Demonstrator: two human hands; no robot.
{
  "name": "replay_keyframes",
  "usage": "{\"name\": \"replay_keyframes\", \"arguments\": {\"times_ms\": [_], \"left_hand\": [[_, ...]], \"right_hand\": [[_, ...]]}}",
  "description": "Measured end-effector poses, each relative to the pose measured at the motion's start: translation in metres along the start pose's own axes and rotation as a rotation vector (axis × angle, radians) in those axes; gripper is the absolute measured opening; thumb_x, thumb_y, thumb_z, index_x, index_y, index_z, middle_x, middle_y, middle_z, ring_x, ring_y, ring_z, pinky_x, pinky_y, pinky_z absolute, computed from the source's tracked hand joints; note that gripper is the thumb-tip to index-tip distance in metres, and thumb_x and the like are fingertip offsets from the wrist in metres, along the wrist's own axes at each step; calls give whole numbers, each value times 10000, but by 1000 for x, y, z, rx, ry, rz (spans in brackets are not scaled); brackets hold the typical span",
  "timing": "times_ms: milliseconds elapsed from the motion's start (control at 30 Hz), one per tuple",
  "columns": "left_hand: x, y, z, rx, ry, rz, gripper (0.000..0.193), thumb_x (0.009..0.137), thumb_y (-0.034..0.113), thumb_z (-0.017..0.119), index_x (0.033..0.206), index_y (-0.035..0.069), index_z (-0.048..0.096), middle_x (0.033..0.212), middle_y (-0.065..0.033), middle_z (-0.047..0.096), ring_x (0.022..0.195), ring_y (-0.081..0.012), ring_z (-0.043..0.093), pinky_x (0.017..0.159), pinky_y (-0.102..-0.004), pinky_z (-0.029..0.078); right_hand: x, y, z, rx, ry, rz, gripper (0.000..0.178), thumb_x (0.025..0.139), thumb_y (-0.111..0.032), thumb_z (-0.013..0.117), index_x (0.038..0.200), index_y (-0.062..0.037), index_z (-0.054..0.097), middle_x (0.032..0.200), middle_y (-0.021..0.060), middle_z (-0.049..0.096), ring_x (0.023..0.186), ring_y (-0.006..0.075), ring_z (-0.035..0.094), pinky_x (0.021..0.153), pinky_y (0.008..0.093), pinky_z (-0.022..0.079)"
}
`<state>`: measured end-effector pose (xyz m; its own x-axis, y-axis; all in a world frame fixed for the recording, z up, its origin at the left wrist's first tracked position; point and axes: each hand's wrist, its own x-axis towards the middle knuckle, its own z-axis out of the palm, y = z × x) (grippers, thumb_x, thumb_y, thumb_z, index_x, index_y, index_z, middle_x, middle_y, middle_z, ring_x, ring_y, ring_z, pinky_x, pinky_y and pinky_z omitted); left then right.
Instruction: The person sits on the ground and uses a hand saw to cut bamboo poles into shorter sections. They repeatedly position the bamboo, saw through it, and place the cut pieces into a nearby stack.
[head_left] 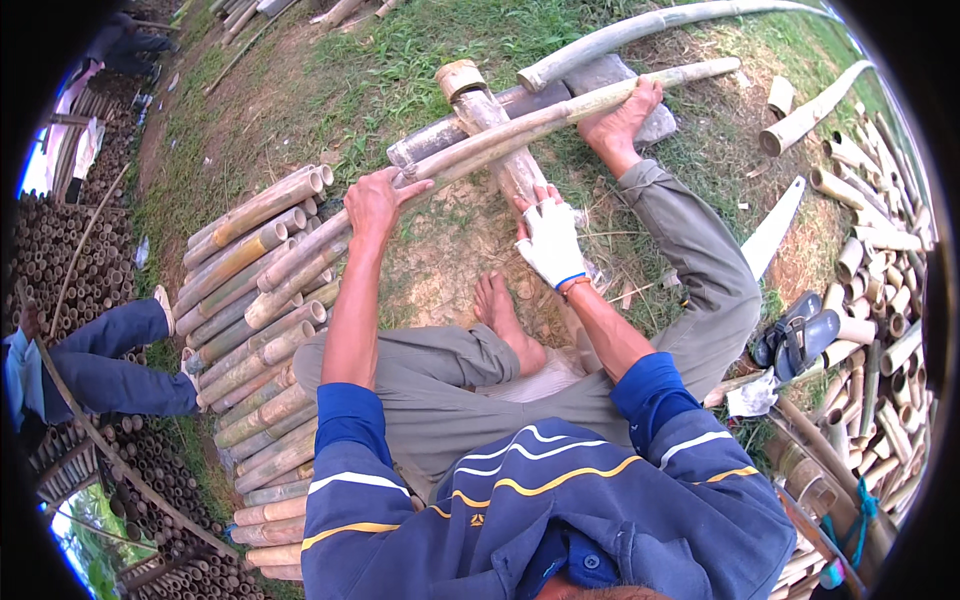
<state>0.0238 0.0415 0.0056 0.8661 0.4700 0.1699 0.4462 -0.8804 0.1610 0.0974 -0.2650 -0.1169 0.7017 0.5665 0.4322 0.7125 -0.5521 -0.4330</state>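
I sit on the ground with a long pale bamboo pole [520,125] lying slantwise in front of me. My bare left hand [375,205] closes over its lower part. My right hand [550,240], in a white glove, grips the near end of a short thick bamboo log [495,130] that lies under the pole. My bare right foot [620,120] presses on the pole farther up. My left foot [505,320] is tucked in close to my lap.
Cut bamboo lengths are stacked at the left [260,330]. Another person's legs in blue trousers [100,360] come in from the left. Short bamboo pieces [880,300], dark sandals [800,335] and a pale saw blade [775,230] lie at the right.
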Motion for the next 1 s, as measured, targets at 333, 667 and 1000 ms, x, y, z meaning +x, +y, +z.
{"name": "replay_keyframes", "arguments": {"times_ms": [333,667,1000], "left_hand": [[5,21,6,22,31,64,831,764,815,795,1190,103,846,835,-220,786,809,-413,789,761,-519,619],[-3,35,8,27,8,-25,820,770,822,788,1146,95,843,937,-244,801,915,-453,782,832,-553,605],[-28,48,21,26,113,-14,728,781,767,813,1104,115,842,841,-241,778,835,-472,770,752,-570,598]], "right_hand": [[-3,-3,-9,28,7,5,504,894,-164,715,1395,-118,698,1508,300,556,1425,552,494,1159,617,437],[-5,-5,-11,21,59,-15,496,872,-176,729,1365,-122,717,1500,255,585,1409,518,520,1084,605,461],[-4,-2,-9,40,70,-9,478,867,-180,723,1340,-113,723,1499,246,583,1418,509,507,1108,613,450]]}}
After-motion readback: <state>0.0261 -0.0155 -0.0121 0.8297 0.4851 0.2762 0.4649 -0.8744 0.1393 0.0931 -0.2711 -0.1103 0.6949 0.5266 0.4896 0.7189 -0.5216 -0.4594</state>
